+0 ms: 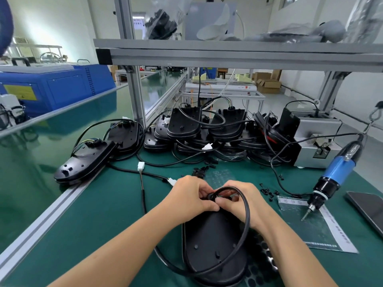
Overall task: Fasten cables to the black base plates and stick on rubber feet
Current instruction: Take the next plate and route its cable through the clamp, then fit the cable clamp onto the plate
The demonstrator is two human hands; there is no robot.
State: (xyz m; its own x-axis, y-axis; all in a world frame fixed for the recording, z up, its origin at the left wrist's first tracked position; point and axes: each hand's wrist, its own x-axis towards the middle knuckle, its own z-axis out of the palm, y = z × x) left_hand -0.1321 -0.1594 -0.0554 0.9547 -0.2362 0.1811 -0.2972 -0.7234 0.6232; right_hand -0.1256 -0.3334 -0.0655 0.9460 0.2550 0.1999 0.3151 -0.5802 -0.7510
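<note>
A black base plate (213,243) lies on the green mat in front of me. A black cable (246,212) loops over it and round its near end. My left hand (188,197) and my right hand (244,201) meet at the plate's far end, and both pinch the cable's black grommet (212,196) there. A sheet of black rubber feet (263,255) lies partly under the plate's right side. White connectors (172,181) of the cable lie just left of my left hand.
A heap of black base plates with cables (203,131) fills the back of the mat, with two more at the left (83,160). A blue electric screwdriver (331,177) hangs at the right over a printed sheet (310,224). Loose black screws (269,191) and clips (203,170) are scattered nearby.
</note>
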